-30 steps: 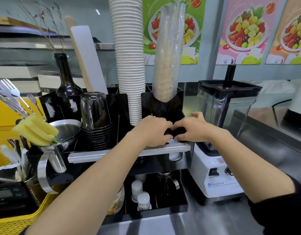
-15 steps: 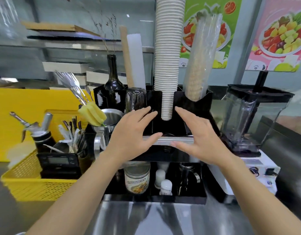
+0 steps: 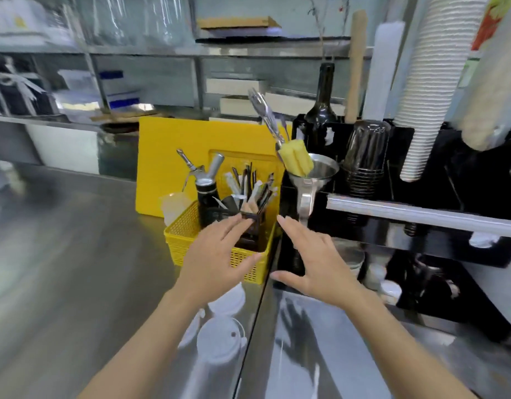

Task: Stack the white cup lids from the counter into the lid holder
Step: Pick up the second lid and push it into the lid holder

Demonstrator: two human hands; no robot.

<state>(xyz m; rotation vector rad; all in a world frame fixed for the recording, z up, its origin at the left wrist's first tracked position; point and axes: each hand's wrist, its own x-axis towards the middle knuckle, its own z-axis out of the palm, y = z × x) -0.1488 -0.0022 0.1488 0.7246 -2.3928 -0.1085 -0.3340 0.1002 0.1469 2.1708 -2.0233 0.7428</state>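
White lids [image 3: 221, 338]: lying loosely overlapped on the steel bench [image 3: 75, 283], nearest its front edge and beside the seam between the two bench tops, below the left wrist; not yet picked up.
Left hand [image 3: 216, 260]: hovering above the lids with fingers spread and the grip open, holding nothing; probably heading for the lids.
Right hand [image 3: 314, 269]: hovering just beside the left, palm turned inward, grip open and empty, likely so both hands can gather the pile.
Yellow basket [image 3: 191, 240]: sitting just behind the lids, holding tools upright.
Black organiser [image 3: 421, 246]: standing further back on the right, keeping a tall white cup stack [image 3: 427, 90] within reach; which slot is taking lids I cannot tell.
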